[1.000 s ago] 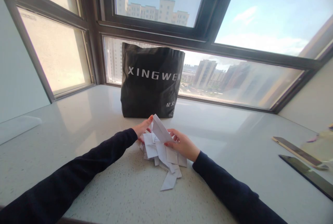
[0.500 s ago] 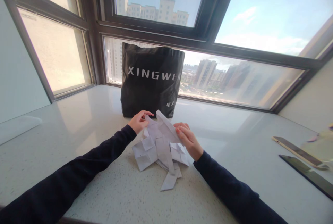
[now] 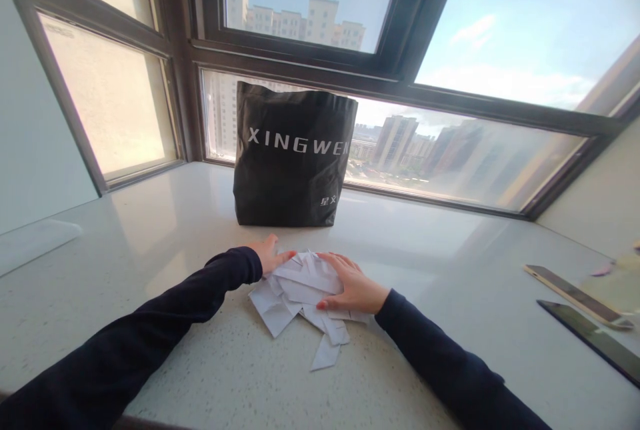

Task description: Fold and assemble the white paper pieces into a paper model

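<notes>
A loose heap of folded white paper pieces lies on the pale speckled counter, just in front of a black bag printed XINGWEN. My right hand lies flat on the right side of the heap, fingers stretched out and pressing the paper down. Resting at the heap's upper left edge is my left hand, fingers extended and touching the paper, partly hidden behind my sleeve. Neither hand grips anything.
Two flat dark phones or tablets lie at the right edge of the counter. A pale flat sheet sits at far left. Large windows close off the back of the counter.
Both hands dropped from lifting and spreading the papers to lying flat on them. The raised pieces are now pressed down into a lower heap.
</notes>
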A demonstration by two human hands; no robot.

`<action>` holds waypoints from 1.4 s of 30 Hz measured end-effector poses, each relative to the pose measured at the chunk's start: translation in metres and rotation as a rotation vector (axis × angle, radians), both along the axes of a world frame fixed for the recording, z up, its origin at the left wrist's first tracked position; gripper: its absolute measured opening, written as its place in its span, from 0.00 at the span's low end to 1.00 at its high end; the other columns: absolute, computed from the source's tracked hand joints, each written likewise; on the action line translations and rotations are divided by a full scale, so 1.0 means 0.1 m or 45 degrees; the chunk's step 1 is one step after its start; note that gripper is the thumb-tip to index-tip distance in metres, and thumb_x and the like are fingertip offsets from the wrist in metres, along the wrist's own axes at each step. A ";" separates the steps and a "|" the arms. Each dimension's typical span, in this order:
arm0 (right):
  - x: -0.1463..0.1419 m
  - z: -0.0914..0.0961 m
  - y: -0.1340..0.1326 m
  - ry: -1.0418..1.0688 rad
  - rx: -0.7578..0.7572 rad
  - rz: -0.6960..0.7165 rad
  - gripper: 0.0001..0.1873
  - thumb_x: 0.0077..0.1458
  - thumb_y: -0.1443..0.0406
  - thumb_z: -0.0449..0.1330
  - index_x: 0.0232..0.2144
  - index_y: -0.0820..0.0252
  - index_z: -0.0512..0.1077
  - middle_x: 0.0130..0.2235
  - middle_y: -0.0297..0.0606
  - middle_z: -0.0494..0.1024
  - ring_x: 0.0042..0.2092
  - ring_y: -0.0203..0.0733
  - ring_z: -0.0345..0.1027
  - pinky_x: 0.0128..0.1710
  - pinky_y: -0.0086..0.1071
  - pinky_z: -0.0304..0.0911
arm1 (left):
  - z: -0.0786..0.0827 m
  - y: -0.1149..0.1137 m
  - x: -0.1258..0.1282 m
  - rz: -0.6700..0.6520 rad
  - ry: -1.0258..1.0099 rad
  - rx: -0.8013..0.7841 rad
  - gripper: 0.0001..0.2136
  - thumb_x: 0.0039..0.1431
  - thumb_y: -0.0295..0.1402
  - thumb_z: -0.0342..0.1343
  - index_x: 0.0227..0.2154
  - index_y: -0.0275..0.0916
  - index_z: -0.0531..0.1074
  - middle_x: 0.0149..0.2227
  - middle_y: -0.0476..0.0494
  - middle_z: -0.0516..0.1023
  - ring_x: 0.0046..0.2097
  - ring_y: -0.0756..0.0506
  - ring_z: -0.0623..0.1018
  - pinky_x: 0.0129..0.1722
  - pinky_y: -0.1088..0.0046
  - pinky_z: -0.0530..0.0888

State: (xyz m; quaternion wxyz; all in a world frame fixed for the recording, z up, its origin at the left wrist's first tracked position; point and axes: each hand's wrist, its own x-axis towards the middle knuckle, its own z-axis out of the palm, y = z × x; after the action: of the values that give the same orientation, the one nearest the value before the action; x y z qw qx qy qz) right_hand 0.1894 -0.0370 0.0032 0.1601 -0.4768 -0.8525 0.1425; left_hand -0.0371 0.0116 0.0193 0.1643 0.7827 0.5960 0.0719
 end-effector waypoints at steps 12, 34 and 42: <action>-0.20 0.05 -0.05 0.353 0.078 0.085 0.37 0.37 0.55 0.62 0.50 0.54 0.55 0.49 0.42 0.63 0.50 0.46 0.56 0.47 0.42 0.54 | -0.17 0.00 0.20 -0.359 -0.735 -0.094 0.24 0.40 0.31 0.57 0.43 0.34 0.60 0.22 0.54 0.63 0.21 0.53 0.64 0.21 0.79 0.62; -0.14 0.12 -0.06 0.774 0.810 -0.163 0.29 0.47 0.72 0.49 0.52 0.57 0.48 0.50 0.45 0.59 0.45 0.44 0.59 0.41 0.42 0.60 | 0.17 -0.18 0.12 -0.527 -1.101 0.756 0.12 0.39 0.21 0.43 0.26 0.36 0.68 0.27 0.46 0.72 0.31 0.47 0.66 0.33 0.71 0.65; -0.09 0.13 -0.04 0.727 0.726 -0.168 0.25 0.37 0.78 0.43 0.39 0.58 0.64 0.38 0.38 0.67 0.41 0.42 0.59 0.41 0.39 0.57 | 0.20 -0.11 0.06 -0.482 -1.181 0.475 0.11 0.38 0.23 0.39 0.22 0.35 0.66 0.18 0.48 0.70 0.22 0.49 0.69 0.24 0.73 0.66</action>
State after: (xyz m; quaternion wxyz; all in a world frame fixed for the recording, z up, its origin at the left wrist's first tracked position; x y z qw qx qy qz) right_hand 0.1801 -0.0413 0.0166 0.5248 -0.4083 -0.7467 0.0166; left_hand -0.0311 0.0004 0.0393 0.2788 0.7785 0.2863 0.4841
